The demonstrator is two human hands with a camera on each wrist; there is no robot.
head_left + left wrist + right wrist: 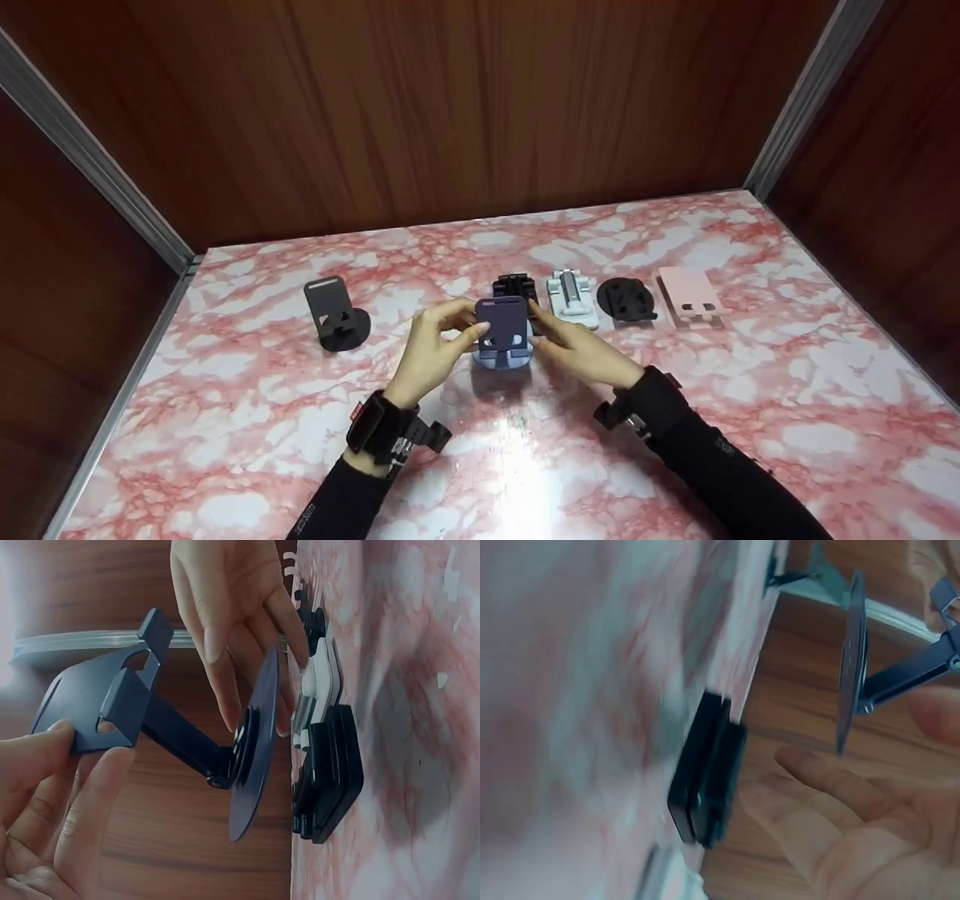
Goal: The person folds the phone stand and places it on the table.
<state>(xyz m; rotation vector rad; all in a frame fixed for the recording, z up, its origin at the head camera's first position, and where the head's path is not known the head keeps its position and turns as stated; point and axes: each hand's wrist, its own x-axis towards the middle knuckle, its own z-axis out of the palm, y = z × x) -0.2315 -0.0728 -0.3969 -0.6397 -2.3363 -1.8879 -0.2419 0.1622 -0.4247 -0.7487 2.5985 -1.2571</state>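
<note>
fingers of the left hand pinch a purple phone stand

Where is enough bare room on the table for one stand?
Bare: in front of the grey stand; between the pink stand and the right edge of the table. Crowded: the row from folded black stand through white stand and round black stand to the pink one. The purple stand is held nearby.

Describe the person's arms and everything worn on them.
The left sleeve and right sleeve are black with small pale markings. The left wristband and right wristband are black too, with silvery metal fittings; the left one bears a red tag. The left grip and right grip are gloveless.
</note>
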